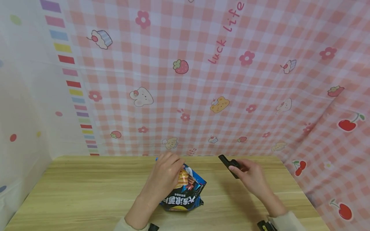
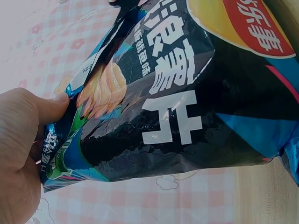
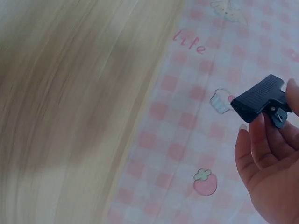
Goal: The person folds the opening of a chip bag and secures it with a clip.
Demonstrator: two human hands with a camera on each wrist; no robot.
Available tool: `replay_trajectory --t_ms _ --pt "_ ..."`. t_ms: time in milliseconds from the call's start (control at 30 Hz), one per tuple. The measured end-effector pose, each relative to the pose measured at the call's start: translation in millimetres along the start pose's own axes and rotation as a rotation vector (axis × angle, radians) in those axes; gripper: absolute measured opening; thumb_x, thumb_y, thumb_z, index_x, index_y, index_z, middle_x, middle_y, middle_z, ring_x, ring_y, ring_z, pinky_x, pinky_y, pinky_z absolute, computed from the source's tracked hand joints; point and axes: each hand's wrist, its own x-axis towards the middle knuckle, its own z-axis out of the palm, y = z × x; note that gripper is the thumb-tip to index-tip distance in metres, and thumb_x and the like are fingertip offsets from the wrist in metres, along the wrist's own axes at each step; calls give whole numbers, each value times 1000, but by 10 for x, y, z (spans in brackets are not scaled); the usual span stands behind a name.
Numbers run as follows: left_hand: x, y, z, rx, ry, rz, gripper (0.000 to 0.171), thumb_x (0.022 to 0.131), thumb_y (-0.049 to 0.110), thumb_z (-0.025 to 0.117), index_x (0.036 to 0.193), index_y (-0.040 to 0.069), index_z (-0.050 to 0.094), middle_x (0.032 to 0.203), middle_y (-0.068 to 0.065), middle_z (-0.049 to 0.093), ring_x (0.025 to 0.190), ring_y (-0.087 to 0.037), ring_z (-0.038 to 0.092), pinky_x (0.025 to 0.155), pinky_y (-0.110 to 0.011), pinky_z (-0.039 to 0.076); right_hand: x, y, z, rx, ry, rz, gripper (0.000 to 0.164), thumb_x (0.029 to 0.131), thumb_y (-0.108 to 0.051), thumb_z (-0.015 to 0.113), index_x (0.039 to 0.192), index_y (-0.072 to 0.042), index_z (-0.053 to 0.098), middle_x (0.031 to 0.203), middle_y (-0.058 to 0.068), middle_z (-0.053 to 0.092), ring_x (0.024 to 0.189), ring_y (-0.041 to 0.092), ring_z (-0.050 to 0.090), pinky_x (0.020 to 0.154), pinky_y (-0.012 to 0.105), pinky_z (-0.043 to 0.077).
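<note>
A black and blue chip bag (image 1: 185,192) with white lettering and a picture of chips stands on the table near its middle. My left hand (image 1: 168,171) grips the bag's top edge; in the left wrist view the thumb (image 2: 56,105) presses on the folded-over end of the bag (image 2: 154,107). Off to the right, my right hand (image 1: 251,177) holds a black clip (image 1: 230,166) above the table, apart from the bag. The right wrist view shows the clip (image 3: 261,98) pinched by its handle between thumb and fingers, its wide ribbed end pointing away from the hand.
The wooden table (image 1: 86,189) runs back to a pink checked cloth (image 1: 162,80) hanging behind it. A similar cloth with cherries (image 1: 345,211) hangs at the right, and a pale dotted cloth (image 1: 23,128) at the left.
</note>
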Motion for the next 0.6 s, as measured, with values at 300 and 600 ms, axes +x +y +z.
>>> replay_trajectory --t_ms 300,600 --pt "1 0 -1 -2 3 -2 22 79 -5 88 98 3 79 93 -3 72 93 -20 63 88 -34 55 -40 -124 108 53 62 -29 20 90 -8 82 108 0 77 88 3 74 75 15 70 59 25 57" --pt "-1 -8 7 -8 10 -2 23 78 -5 88 98 3 79 93 -3 72 93 -20 63 87 -33 55 -67 -228 233 130 59 -9 16 93 -7 79 107 -1 76 91 6 75 77 12 69 64 25 56"
